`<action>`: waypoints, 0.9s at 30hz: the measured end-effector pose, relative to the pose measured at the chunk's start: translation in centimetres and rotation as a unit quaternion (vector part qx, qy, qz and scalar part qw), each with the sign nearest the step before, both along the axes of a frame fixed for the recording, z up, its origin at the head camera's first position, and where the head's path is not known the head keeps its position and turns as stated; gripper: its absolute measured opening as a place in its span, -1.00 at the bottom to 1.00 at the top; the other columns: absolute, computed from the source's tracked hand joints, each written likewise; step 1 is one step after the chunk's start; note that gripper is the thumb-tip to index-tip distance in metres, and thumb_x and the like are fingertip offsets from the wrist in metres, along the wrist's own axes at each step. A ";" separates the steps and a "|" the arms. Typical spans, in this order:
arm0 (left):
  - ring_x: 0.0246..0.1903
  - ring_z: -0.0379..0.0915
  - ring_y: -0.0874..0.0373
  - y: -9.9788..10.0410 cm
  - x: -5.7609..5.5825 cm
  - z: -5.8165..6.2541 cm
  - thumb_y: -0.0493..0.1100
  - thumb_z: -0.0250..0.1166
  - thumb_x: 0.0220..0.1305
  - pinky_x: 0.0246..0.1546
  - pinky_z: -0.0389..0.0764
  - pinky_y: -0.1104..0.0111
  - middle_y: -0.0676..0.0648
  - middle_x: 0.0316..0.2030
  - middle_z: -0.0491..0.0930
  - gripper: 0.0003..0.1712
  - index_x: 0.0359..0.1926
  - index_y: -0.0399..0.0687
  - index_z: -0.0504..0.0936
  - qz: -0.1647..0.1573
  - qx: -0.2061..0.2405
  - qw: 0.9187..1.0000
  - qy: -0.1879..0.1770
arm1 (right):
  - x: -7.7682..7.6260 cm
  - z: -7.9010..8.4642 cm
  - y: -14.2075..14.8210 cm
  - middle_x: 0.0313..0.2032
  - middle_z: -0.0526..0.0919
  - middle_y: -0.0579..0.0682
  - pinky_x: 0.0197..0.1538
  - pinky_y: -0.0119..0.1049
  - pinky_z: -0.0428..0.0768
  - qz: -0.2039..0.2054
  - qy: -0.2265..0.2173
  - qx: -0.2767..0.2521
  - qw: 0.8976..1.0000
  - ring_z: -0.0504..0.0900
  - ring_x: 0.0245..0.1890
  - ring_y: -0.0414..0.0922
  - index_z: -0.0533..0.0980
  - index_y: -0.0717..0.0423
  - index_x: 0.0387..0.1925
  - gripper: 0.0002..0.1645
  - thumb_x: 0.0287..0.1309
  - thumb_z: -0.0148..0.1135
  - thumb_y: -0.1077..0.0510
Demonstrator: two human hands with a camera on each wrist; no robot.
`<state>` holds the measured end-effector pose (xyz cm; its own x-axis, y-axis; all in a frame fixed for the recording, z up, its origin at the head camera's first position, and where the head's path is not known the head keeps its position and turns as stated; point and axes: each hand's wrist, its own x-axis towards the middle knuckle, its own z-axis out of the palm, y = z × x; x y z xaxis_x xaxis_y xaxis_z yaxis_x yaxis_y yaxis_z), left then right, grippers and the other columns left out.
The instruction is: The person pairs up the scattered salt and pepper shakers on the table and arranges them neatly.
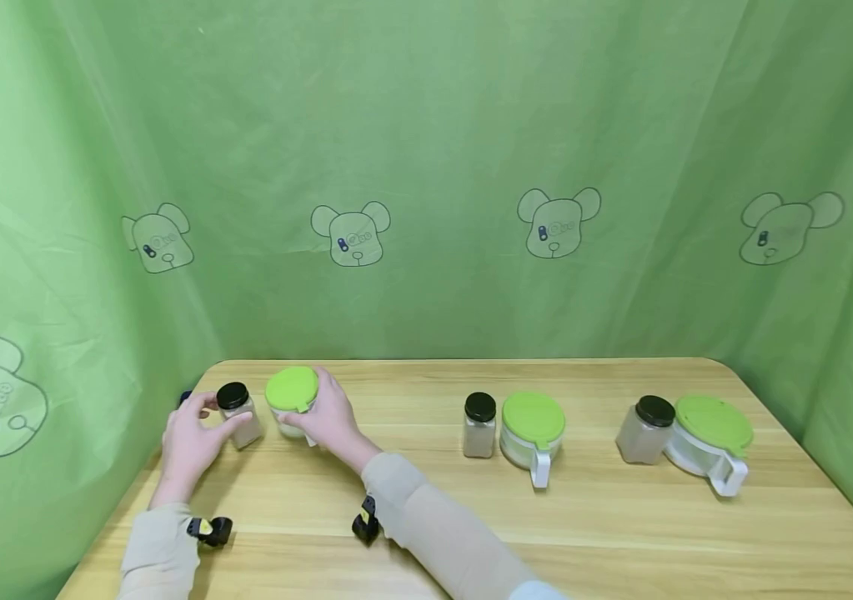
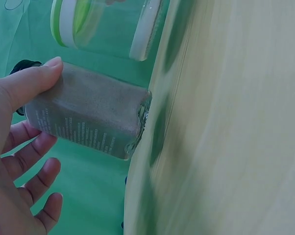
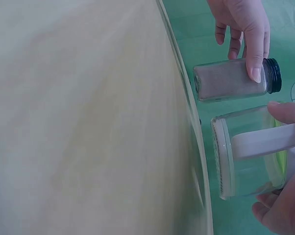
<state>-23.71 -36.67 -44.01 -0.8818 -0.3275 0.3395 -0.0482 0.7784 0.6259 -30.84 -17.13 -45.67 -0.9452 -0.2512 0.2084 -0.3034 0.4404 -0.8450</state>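
At the table's far left, my left hand (image 1: pixel 189 442) holds a clear square spice jar (image 1: pixel 246 429) with a black lid, pinched between thumb and fingers near the top. In the left wrist view, the jar (image 2: pixel 88 103) shows brownish-grey contents and white print, with the last two fingers off it. Just to its right, my right hand (image 1: pixel 332 421) grips a round glass seasoning pot (image 1: pixel 292 387) by its sides near the green lid. The pot's white handle (image 3: pixel 265 141) points toward the right wrist camera. Jar and pot stand slightly apart, their bases close to the tabletop.
Mid-table stand another black-lidded jar (image 1: pixel 479 433) and a green-lidded pot (image 1: pixel 534 421). Farther right are a third jar (image 1: pixel 645 433) and pot (image 1: pixel 711 425), side by side. A green curtain (image 1: pixel 434 308) hangs behind the wooden table (image 1: pixel 396 383) and along both sides.
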 end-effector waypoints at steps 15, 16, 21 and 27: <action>-0.07 0.43 -0.12 0.7 -0.5 -0.4 0.03 0.52 0.00 -0.06 0.35 0.12 -0.32 -0.10 0.59 -0.36 0.01 -0.28 0.56 -0.043 -0.012 0.998 0.035 | 0.9 0.5 1.4 0.19 0.52 0.01 0.28 -0.05 0.46 -0.022 -0.003 0.000 1.000 0.52 0.19 -0.03 0.25 0.04 0.35 0.10 -0.23 0.61 -0.04; -0.07 0.43 -0.12 0.7 -0.5 -0.4 0.03 0.52 0.00 -0.06 0.36 0.12 -0.32 -0.10 0.59 -0.36 0.00 -0.28 0.56 -0.045 -0.011 0.998 0.035 | 1.0 0.6 1.5 0.19 0.52 0.02 0.28 -0.04 0.46 -0.024 -0.003 -0.001 1.000 0.52 0.19 -0.02 0.25 0.04 0.35 0.10 -0.24 0.61 -0.04; -0.06 0.43 -0.12 1.0 -0.5 -0.3 0.03 0.51 0.02 -0.05 0.39 0.11 -0.32 -0.06 0.58 -0.35 0.02 -0.29 0.55 -0.056 -0.006 0.998 0.021 | 1.2 0.8 2.1 0.19 0.51 0.03 0.28 -0.02 0.46 -0.031 -0.002 -0.008 0.999 0.52 0.19 -0.01 0.25 0.06 0.35 0.10 -0.24 0.61 -0.04; -0.03 0.41 -0.15 1.5 -0.4 -0.2 0.05 0.50 0.03 -0.03 0.41 0.01 -0.34 -0.03 0.55 -0.31 0.06 -0.30 0.52 -0.066 0.000 0.998 0.009 | 1.3 0.5 2.9 0.17 0.52 0.01 0.26 -0.04 0.47 -0.040 0.006 -0.009 0.999 0.53 0.17 -0.03 0.26 0.03 0.32 0.08 -0.24 0.61 -0.04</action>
